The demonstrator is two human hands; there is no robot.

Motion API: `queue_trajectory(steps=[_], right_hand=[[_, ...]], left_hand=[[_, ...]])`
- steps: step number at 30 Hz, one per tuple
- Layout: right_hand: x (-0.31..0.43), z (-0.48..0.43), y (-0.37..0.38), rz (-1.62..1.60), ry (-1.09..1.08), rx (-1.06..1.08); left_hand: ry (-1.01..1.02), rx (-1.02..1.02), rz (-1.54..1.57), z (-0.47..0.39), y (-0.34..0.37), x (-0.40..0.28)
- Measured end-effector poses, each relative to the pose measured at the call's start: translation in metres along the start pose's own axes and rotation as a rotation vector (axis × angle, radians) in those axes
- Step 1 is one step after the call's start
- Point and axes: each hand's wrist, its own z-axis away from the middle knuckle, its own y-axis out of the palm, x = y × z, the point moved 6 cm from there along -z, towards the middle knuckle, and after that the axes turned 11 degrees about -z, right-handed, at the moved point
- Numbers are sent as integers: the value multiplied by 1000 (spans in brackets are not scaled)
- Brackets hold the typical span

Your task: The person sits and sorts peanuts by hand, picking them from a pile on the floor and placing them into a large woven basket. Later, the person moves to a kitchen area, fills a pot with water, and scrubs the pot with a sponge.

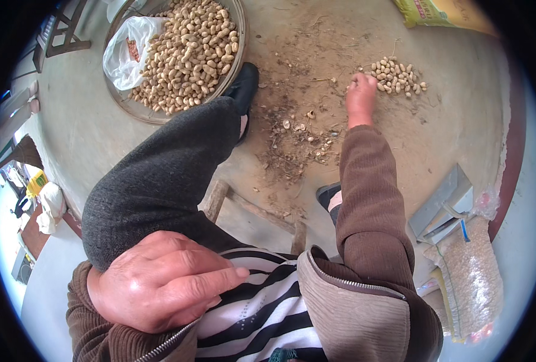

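Observation:
My right hand reaches down to the floor at the left edge of a small pile of unshelled peanuts. Its fingers are bent close together, and whether a peanut is between them is not clear. Close to the camera, my left hand hangs over my lap with the fingers curled under; its palm side is hidden. On the left stands a large round shallow basket heaped with peanuts in their shells. Inside it lies a white plastic bag with reddish shelled kernels.
Soil, broken shells and plant bits litter the floor between my feet. A wooden stool frame shows beneath me. At right are a metal dustpan and a full translucent sack. A yellow bag lies at the top right.

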Motion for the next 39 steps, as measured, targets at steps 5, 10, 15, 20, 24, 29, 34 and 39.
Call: queue_trajectory(steps=[5,10,15,20,24,29,34,39], right_hand=[[-25,0,-9,-163,111,46],[-51,-1,-13,-150,105,10],[44,6,19,-990,371,114],[242,24,67,-1264,78,529],[185,0,36,-887,-51,391],[-20,-23,-53,64,115,5],[-62,-20,-42,46,14,88],[-114,-21,-67,-281,312,-188]], left_hand=[[-8,-2,0,4,-1,3],[9,-14,0,7,-3,3],[-4,-12,-6,7,0,3],[36,41,-27,-1,2,-2],[29,46,-40,3,1,-2],[3,52,-25,3,1,1],[-15,70,-36,-4,0,0],[-39,78,-64,-12,0,-3]])
